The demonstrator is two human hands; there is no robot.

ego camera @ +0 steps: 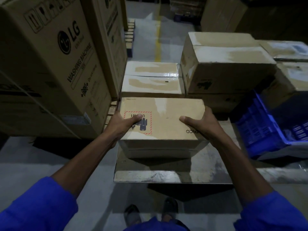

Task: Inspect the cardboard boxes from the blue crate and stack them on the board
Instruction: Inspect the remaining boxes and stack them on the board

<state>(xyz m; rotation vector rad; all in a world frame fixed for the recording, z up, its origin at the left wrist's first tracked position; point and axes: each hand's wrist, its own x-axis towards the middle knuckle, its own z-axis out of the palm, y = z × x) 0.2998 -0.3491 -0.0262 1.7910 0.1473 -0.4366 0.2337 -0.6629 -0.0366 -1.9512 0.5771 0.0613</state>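
LG washing-machine carton (55,64) stood far left. My left hand (124,123) gripped the cardboard box (166,124) at its left edge, thumb on top; my right hand (198,125) gripped the right edge. Box sat over the board (166,174). Blue crate (260,130) lay right, tilted.

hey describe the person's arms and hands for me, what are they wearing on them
Both arms wear bright blue long sleeves, the left sleeve and the right sleeve, pushed up so the forearms are bare. The left hand and the right hand are bare too: no gloves, and no watch, ring or band shows on either wrist.
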